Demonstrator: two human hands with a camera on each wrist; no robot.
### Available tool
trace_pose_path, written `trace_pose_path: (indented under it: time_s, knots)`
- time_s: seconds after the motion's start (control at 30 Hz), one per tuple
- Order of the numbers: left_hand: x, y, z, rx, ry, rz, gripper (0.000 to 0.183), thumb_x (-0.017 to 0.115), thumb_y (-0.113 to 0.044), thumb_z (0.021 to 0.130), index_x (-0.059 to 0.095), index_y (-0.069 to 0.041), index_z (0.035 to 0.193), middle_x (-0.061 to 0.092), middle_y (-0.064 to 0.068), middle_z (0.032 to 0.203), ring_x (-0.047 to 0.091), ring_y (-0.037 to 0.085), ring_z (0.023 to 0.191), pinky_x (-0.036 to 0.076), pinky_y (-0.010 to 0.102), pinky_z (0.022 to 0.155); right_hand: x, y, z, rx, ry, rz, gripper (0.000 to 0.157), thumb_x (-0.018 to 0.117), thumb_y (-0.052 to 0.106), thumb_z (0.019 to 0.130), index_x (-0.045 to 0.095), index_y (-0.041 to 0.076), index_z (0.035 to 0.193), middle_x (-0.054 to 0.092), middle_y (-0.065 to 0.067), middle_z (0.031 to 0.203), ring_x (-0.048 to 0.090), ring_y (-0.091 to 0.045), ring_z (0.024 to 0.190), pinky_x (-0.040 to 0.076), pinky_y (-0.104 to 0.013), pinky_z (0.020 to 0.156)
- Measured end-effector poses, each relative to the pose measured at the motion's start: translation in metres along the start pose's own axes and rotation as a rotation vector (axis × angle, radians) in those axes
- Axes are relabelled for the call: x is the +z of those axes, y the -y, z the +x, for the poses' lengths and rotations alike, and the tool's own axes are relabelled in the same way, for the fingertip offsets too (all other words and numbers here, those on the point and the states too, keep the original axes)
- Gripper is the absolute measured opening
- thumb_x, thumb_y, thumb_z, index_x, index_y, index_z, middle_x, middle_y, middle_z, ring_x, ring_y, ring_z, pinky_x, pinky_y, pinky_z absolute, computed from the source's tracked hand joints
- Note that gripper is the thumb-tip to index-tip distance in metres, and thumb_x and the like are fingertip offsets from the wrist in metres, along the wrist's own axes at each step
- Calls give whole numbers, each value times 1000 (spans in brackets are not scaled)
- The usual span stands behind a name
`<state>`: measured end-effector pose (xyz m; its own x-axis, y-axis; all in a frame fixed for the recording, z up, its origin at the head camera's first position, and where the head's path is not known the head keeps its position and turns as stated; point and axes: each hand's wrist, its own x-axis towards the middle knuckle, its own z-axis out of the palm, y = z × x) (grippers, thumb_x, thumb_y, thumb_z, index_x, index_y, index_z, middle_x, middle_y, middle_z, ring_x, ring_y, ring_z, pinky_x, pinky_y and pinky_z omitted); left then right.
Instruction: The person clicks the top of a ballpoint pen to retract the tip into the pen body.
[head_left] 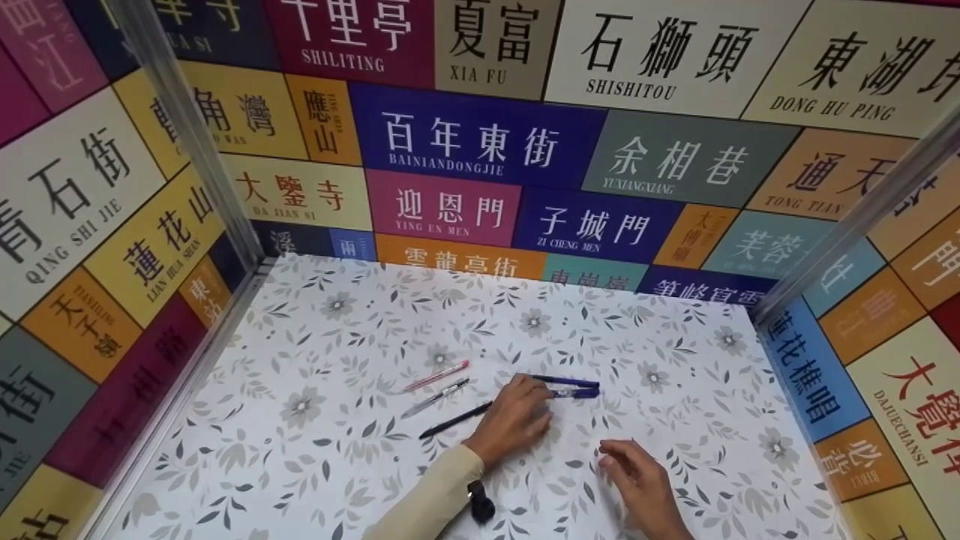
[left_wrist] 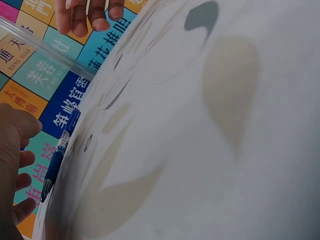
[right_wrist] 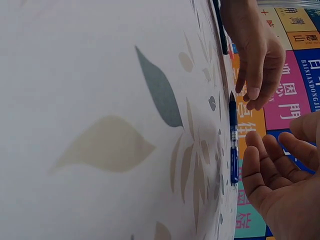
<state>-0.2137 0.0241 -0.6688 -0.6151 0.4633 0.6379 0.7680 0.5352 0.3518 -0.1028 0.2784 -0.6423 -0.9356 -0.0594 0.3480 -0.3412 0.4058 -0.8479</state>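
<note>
L hand [head_left: 511, 420] is palm-down over the floral counter [head_left: 352, 487], mid-scene, by the right end of the black pen [head_left: 459, 420]; its fingers hang loosely bent, fairly narrow, w/ nothing visibly gripped. Can't tell if any fingertip touches the counter or a pen. R hand [head_left: 646, 487] is to the near right, well apart from the pens, fingers half-curled w/ small gaps btwn them, thumb set off to one side, holding nothing.

Pens lie in two lots. Left of L hand, slanting roughly parallel: pink pen [head_left: 439, 376] farthest, clear pen [head_left: 435, 398] next, black pen nearest, its right end hidden behind the hand. Just far right of L hand, two more: far blue pen [head_left: 566, 380] and near blue pen [head_left: 577, 393], their right ends close tog, left ends partly behind the fingers.

L arm has a beige sleeve [head_left: 431, 491], w/ a small black device [head_left: 481, 504] at the wrist. Walls [head_left: 480, 142] around carry coloured panels w/ Chinese chars & Latin lettering, e.g. SHISHITOU
</note>
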Motion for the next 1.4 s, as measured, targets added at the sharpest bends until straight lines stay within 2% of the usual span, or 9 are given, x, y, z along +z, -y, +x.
trace_pose_path:
  time_s: [0.17, 0.37, 0.6, 0.73, 0.97, 1.23, 1.4]
  knots:
    - [7, 7, 3, 9, 21, 42, 28, 85, -18, 95, 77, -7, 119, 74, 5, 120, 64, 24, 114, 54, 38, 99, 0, -1, 0, -17, -2, 5, 23, 74, -11, 97, 76, -3, 119, 76, -18, 109, 77, -18, 90, 58, -18, 74]
    - [11, 11, 4, -11, 50, 72, 30, 85, -18, 94, 77, -9, 121, 73, 3, 119, 63, 24, 115, 54, 40, 96, 0, -2, -1, -17, -6, 1, 24, 75, -12, 97, 77, -2, 118, 76, -16, 108, 76, -17, 88, 58, -17, 73]
    - [13, 13, 6, -25, 74, 106, 28, 83, -20, 96, 77, -11, 122, 72, 1, 118, 62, 22, 114, 52, 39, 95, 1, -3, -2, 3, -10, -14, 24, 76, -11, 96, 77, -3, 118, 76, -16, 108, 75, -13, 90, 58, -17, 75]
    - [14, 14, 6, -43, 90, 133, 26, 81, -22, 98, 78, -12, 121, 71, 1, 117, 61, 22, 114, 50, 39, 96, 0, -4, -2, 10, 5, 9, 23, 75, -11, 97, 76, -5, 119, 75, -17, 109, 76, -15, 90, 59, -18, 74]
    - [16, 16, 8, -82, 152, 168, 25, 77, -27, 102, 77, -14, 124, 70, -1, 120, 60, 21, 116, 49, 40, 97, -1, -2, -1, 26, 26, 47, 22, 72, -11, 99, 75, -6, 121, 74, -21, 110, 75, -16, 90, 59, -21, 74]
    - [19, 16, 10, -105, 159, 186, 23, 75, -26, 103, 78, -15, 121, 70, 0, 119, 59, 21, 115, 49, 40, 98, 1, -4, -3, 20, 6, 14, 23, 75, -11, 97, 76, -4, 119, 75, -18, 109, 75, -14, 91, 59, -19, 74]
    - [23, 14, 13, -126, 159, 204, 20, 74, -26, 103, 78, -15, 119, 69, 0, 118, 58, 21, 116, 47, 41, 99, 1, -4, -3, 5, 8, 35, 23, 74, -13, 97, 75, -6, 119, 75, -19, 108, 75, -16, 88, 59, -20, 73]
